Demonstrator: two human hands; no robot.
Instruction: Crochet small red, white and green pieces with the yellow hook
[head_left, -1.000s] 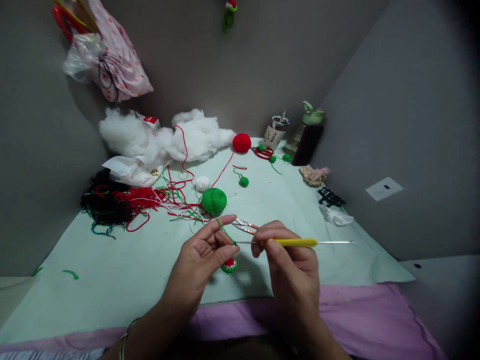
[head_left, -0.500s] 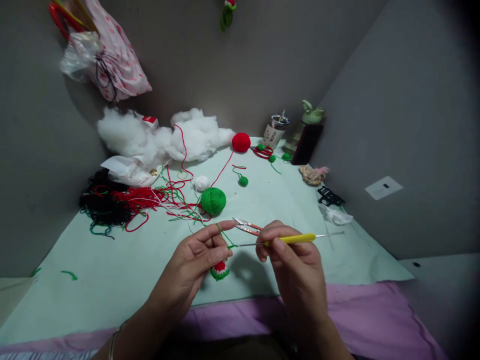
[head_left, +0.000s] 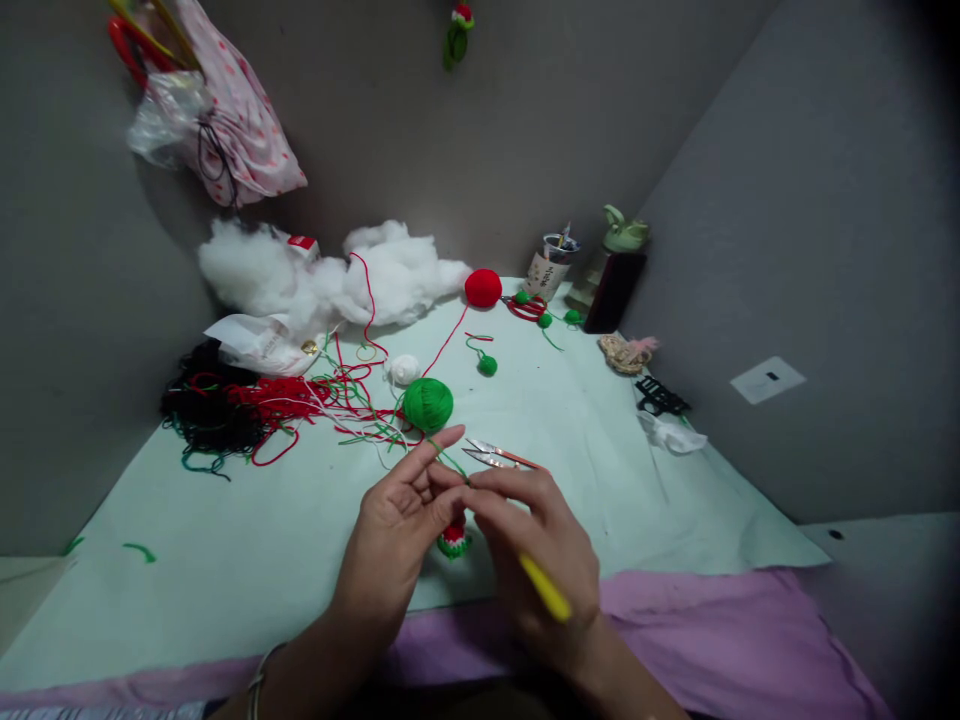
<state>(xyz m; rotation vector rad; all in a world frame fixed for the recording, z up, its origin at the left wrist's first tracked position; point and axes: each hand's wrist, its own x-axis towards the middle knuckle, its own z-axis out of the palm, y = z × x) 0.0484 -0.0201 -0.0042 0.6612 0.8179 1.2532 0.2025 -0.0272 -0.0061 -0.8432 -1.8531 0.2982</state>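
My left hand [head_left: 405,515] pinches a small crocheted piece [head_left: 454,540], red with a white band and a green edge, which hangs below the fingertips. Green yarn [head_left: 450,458] runs over its raised index finger. My right hand [head_left: 536,545] is closed, its thumb and index fingertips meeting the left fingertips at the yarn. A crochet hook [head_left: 546,588] with a yellow handle is tucked in the right palm, pointing down; its metal tip is hidden. Just beyond the hands lie thread snips [head_left: 499,455] with orange handles. A green yarn ball [head_left: 428,404] sits behind the left index finger.
White stuffing [head_left: 397,275] is heaped at the back left, beside tangled yarn scraps [head_left: 285,395]. A red yarn ball [head_left: 483,288], red-handled scissors [head_left: 527,307], a cup of pens [head_left: 547,270] and a dark phone [head_left: 615,292] stand along the back. Grey walls enclose the table.
My right hand has moved left to the left fingertips. The hook has swung from lying level between the fingers to pointing down in the palm, and its tip has left the yarn.
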